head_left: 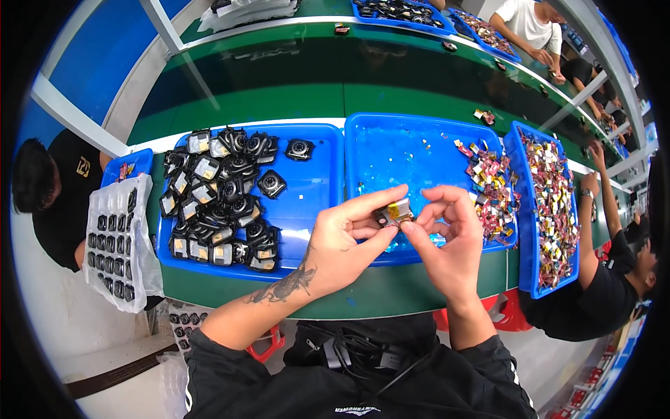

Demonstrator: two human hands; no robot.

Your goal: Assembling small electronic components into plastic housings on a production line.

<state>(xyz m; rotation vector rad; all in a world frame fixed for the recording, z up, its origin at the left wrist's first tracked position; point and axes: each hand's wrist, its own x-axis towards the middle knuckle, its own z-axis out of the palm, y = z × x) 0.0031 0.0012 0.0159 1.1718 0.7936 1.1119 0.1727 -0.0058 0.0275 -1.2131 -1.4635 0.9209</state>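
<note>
In front of me, over the near edge of the middle blue tray [412,133], I hold a small silver battery module [396,211] with yellow tape and a dark part at its side. My left hand [352,230] pinches it between thumb and fingers. The thumb of my right hand [450,241] presses at its lower right edge, with the other fingers curled beside it. Inside that tray, a heap of similar small modules with pink and red parts [487,185] fills the right side. Bits of blue film lie under my hands.
To the left, a blue tray [317,164] holds piled black watch cases [216,188]. A narrow blue tray [534,276] at right is full of modules. A clear blister tray [143,279] with watch parts stands far left. Beyond runs a green conveyor [279,91]. Co-workers sit at both sides.
</note>
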